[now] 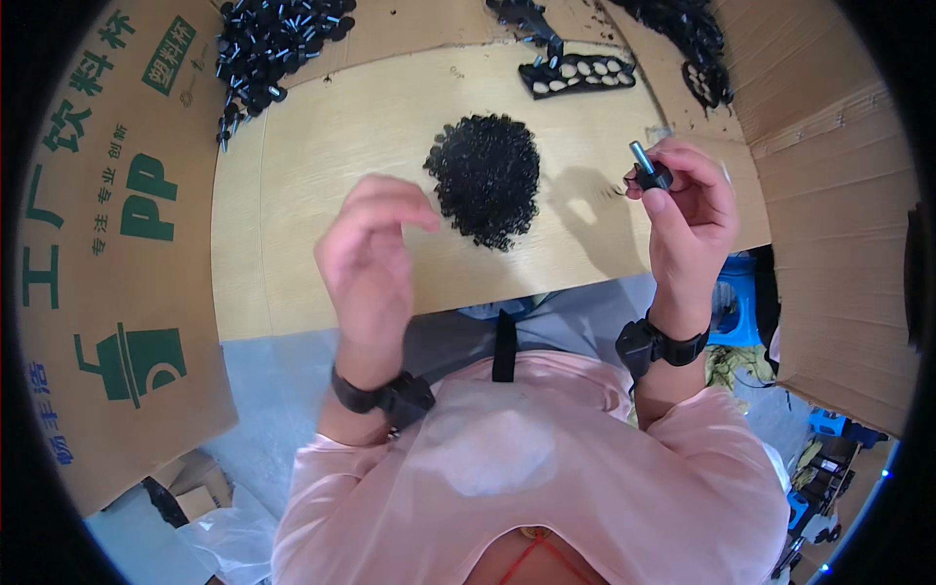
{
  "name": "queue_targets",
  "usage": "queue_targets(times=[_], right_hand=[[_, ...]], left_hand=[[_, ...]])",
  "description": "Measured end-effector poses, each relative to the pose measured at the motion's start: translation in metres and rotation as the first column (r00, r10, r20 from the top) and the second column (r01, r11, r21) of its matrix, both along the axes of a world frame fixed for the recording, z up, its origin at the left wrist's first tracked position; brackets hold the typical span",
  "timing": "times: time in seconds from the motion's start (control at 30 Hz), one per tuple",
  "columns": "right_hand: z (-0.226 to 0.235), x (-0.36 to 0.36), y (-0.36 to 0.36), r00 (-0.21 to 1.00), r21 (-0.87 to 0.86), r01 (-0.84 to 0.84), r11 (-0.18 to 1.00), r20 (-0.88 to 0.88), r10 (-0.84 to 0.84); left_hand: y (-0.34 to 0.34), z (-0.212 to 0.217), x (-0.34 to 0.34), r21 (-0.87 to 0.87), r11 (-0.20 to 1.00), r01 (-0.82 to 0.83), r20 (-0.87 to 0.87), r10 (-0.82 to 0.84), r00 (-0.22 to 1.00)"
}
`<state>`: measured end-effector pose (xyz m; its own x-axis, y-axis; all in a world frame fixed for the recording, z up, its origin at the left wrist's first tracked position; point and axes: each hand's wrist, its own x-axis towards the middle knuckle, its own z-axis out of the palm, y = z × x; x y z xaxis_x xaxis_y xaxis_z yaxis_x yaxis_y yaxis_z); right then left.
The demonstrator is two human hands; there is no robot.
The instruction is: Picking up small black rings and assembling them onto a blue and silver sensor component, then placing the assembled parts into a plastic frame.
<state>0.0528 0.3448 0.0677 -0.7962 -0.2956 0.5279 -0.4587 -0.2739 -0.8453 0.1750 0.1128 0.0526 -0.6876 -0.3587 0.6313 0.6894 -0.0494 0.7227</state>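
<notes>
My right hand (687,210) is raised above the right side of the light wooden table (322,166) and pinches a small screw with a black cap and a metal shank (647,170) between thumb and fingertips. My left hand (369,261) hovers over the table's near edge with its fingers curled together; whether something tiny sits between its fingertips is hidden. Between the two hands lies a round heap of small black rings (486,178).
Several assembled black-capped screws (276,41) are heaped at the far left. A black plastic tray with oval holes (577,75) lies at the back, more black parts (694,44) beside it. Cardboard walls (107,224) stand left and right (838,195). A blue stool (733,297) is under the table.
</notes>
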Motion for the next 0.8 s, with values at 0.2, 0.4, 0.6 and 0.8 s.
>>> queue_targets(times=[0.2, 0.4, 0.6, 0.8], right_hand=[[-0.002, 0.032, -0.027, 0.955, -0.074, -0.297, 0.952, -0.023, 0.296], [-0.022, 0.049, -0.032, 0.914, -0.193, -0.384, 0.903, 0.059, 0.401], [-0.033, 0.056, -0.028, 0.938, -0.142, -0.324, 0.935, 0.083, 0.337], [-0.038, 0.063, -0.028, 0.991, 0.053, -0.066, 0.996, -0.113, 0.072]], left_hand=[[0.046, -0.005, 0.018, 0.038, 0.988, -0.151, 0.175, 0.142, 0.974], [0.063, 0.000, 0.015, -0.014, 0.993, -0.117, 0.257, 0.117, 0.959], [0.068, -0.008, 0.014, 0.016, 0.995, -0.097, 0.357, 0.085, 0.930], [0.073, -0.010, 0.014, -0.115, 0.977, -0.181, 0.383, 0.212, 0.899]])
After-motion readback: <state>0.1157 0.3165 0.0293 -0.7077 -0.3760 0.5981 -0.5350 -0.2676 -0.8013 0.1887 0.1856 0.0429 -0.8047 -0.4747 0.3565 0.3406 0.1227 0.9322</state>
